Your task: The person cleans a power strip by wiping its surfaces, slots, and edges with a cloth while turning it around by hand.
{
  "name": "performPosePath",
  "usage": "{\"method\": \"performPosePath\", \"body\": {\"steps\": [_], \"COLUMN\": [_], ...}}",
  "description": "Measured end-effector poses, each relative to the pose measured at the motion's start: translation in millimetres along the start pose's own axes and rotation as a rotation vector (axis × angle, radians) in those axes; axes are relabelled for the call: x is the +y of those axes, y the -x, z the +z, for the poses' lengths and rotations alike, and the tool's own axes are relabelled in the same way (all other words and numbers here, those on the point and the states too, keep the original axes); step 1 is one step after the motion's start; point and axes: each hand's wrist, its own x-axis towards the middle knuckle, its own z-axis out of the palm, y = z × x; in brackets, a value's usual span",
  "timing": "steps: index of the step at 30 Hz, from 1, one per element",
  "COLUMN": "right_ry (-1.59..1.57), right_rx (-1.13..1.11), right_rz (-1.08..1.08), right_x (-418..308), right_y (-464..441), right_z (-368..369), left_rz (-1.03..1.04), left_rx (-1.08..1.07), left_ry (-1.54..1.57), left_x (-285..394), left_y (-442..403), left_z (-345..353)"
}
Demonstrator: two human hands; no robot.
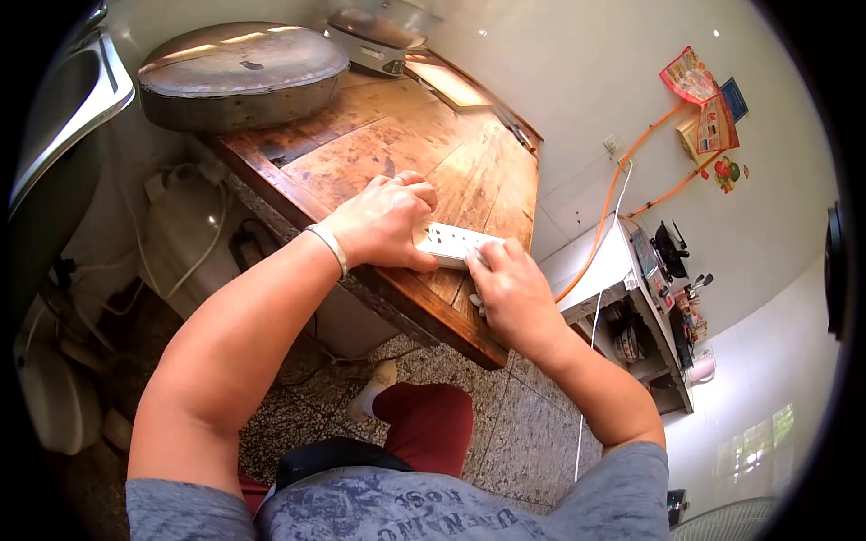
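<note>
A white power strip point(448, 242) with several sockets lies near the front edge of the wooden table point(379, 126). My left hand point(390, 223), with a bracelet at the wrist, grips the strip's left end, thumb along its near side. At the right end, the closed fingers of my right hand point(508, 287) are on the strip's top. A small pale bit of something, perhaps cloth, shows below these fingers; it is too small to name.
A large round lidded pan point(244, 77) stands at the table's back left, beside an electric cooker point(368, 50). A metal sink point(113, 86) is at far left. On the right, a shelf unit point(663, 361) stands near an orange hose point(606, 221) and a white cord point(596, 325).
</note>
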Motion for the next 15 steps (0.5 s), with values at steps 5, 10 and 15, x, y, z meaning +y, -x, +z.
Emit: {"method": "performPosePath", "body": {"steps": [5, 10, 15], "right_ry": [-0.029, -0.025, -0.077], "right_rx": [-0.018, 0.003, -0.041], "right_rz": [0.075, 0.066, 0.126], "right_x": [13, 9, 32], "right_y": [-7, 0, -20], "right_z": [4, 3, 22], "left_rz": [-0.01, -0.014, -0.026], "left_rx": [0.017, -0.034, -0.015], "left_ry": [-0.019, -0.005, -0.026], "left_x": [1, -1, 2], "left_y": [1, -1, 0], "left_z": [1, 0, -2]}}
